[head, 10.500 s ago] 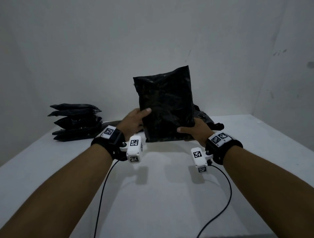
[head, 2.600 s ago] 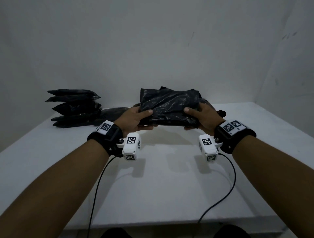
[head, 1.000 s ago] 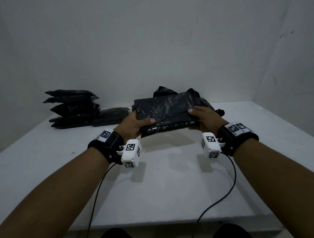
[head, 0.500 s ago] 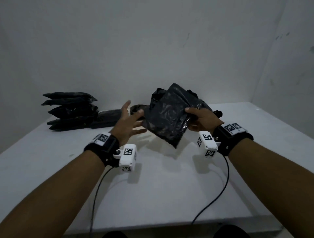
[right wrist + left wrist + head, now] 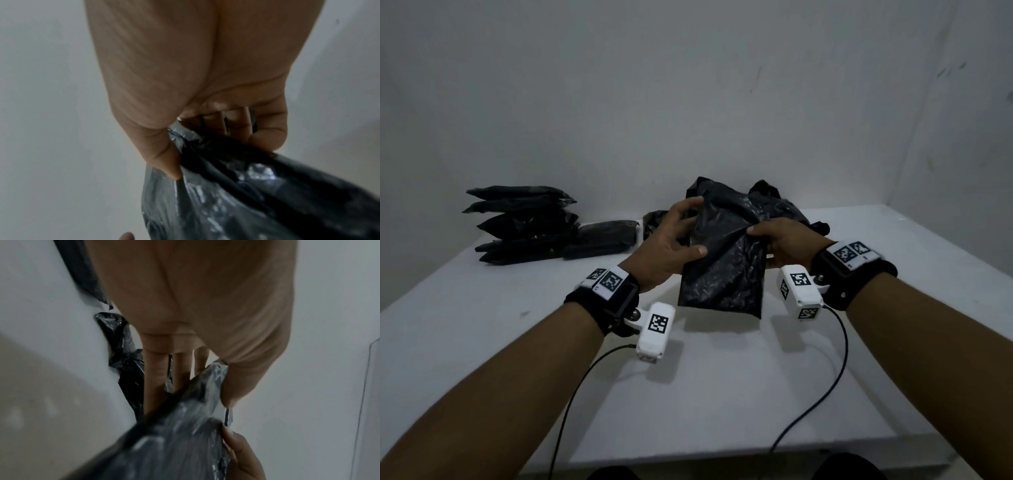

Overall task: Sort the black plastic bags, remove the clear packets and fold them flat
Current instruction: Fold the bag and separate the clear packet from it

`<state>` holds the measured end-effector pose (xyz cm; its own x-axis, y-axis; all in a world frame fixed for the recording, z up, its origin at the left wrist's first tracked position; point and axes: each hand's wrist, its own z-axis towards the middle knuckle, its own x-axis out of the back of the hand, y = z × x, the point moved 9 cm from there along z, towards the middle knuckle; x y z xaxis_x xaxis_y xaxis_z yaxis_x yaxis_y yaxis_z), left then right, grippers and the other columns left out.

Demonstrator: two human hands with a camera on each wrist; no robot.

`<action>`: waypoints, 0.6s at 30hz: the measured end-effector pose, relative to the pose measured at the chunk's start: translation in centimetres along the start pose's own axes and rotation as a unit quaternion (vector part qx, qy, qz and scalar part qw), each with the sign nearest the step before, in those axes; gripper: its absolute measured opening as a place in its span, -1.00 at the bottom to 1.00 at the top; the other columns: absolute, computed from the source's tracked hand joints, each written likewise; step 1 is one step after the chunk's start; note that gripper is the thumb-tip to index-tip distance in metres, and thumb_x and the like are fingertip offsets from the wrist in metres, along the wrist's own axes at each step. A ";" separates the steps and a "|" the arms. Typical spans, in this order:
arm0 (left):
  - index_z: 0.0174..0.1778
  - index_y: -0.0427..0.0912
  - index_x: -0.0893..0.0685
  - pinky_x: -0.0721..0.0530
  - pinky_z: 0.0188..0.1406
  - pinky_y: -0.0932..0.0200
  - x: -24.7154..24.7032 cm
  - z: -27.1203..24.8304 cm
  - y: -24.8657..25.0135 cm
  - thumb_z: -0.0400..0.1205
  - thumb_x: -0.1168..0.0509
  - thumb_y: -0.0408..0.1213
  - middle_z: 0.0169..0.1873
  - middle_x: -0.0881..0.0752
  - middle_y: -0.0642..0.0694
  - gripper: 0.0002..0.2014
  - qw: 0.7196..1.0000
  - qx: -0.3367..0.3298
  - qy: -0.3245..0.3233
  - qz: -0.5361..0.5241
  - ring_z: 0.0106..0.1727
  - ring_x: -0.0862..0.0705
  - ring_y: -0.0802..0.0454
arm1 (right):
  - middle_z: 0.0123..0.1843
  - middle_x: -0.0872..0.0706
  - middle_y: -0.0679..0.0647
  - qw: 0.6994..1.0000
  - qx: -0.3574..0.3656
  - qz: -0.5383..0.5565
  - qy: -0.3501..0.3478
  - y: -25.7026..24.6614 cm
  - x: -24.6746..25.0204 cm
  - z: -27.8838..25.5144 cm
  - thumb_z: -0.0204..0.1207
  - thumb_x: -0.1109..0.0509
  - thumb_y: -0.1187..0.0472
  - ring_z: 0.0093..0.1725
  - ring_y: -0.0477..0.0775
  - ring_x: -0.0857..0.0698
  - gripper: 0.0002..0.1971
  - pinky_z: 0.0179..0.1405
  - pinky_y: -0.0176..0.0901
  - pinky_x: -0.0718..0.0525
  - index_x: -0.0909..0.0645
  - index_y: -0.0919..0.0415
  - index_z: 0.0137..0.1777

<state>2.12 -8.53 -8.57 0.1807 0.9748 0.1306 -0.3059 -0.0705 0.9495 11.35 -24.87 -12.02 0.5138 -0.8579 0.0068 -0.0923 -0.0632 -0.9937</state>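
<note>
I hold a crumpled black plastic bag (image 5: pixel 726 260) above the white table (image 5: pixel 722 394), hanging down between both hands. My left hand (image 5: pixel 671 246) grips its left edge, thumb in front and fingers behind, as the left wrist view shows with the bag (image 5: pixel 174 443) pinched there. My right hand (image 5: pixel 780 240) clutches the bag's upper right edge; in the right wrist view the plastic (image 5: pixel 236 186) is bunched between thumb and curled fingers. No clear packet shows.
A stack of flat black bags (image 5: pixel 520 222) lies at the back left of the table, with one more flat bag (image 5: pixel 602 240) beside it. Loose black bags (image 5: pixel 774 202) are heaped behind my hands. Walls close in behind and on the right.
Half a second ago my left hand was open and off the bag; now it grips the bag's left edge. The bag hangs lower and straighter between both hands.
</note>
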 end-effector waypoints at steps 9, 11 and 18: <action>0.68 0.05 -0.26 -0.70 0.30 0.07 0.0 0.3 -1.7 0.60 -0.35 -0.69 0.45 -0.51 0.15 -0.17 0.996 0.025 -0.018 0.081 0.33 -0.67 0.21 | -0.03 -0.80 0.06 0.999 0.007 -0.007 -0.035 -0.2 -0.6 -0.8 0.65 -0.37 0.10 -0.06 0.07 -0.77 -0.82 0.05 0.06 -0.75 -0.72 0.11 0.13; 0.72 0.03 -0.18 -0.63 0.43 0.01 0.5 0.3 -2.1 0.59 -0.36 -0.69 0.50 -0.46 0.18 -0.12 0.995 0.021 -0.013 0.092 0.44 -0.59 0.24 | 0.02 -0.83 0.01 0.997 0.012 -0.041 -0.072 0.3 -1.1 -1.4 0.64 -0.38 0.18 -0.03 0.08 -0.81 -0.82 0.02 0.08 -0.79 -0.69 0.06 0.20; 0.72 0.16 -0.05 -0.46 0.59 -0.01 1.0 0.0 -2.9 0.57 -0.41 -0.61 0.63 -0.33 0.10 -0.03 0.993 0.012 -0.023 0.112 0.62 -0.42 0.15 | 0.10 -0.81 0.04 0.993 0.028 -0.036 -0.105 0.7 -2.1 -1.8 0.52 -0.50 0.21 0.04 0.15 -0.81 -0.67 0.00 0.18 -0.78 -0.66 -0.02 0.27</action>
<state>3.22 -7.33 -11.18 0.1542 0.9232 0.3521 -0.3202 -0.2904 0.9017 8.64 -24.06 -12.54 0.6842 -0.7268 0.0611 -0.0041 -0.0876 -0.9961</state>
